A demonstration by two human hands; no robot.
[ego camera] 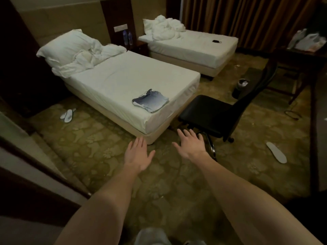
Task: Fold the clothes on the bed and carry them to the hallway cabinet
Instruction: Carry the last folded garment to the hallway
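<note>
No writing or label can be read anywhere; the two bottles (127, 37) on the nightstand between the beds are too blurred to show a brand. A folded blue-and-white garment (150, 100) lies flat on the near bed (123, 80), close to its foot corner, apart from both hands. The left hand (137, 154) and right hand (190, 144) reach forward over the carpet (99, 142), palms down, fingers spread, holding nothing. The bed's sheet is white and smooth, with a pillow (65, 46) and rumpled duvet (88, 58) at the head. A second bed (194, 48) stands beyond, bearing crumpled bedding and a small dark item (217, 41), perhaps a mask. A black chair (212, 114) sits just beside the near bed's foot. Slippers (68, 115) lie left of the bed; a single one (276, 152) lies far right. A bin (241, 87) stands near a dark desk (300, 55) with plastic bags (306, 40). Brown curtains (247, 20) close the back wall.
</note>
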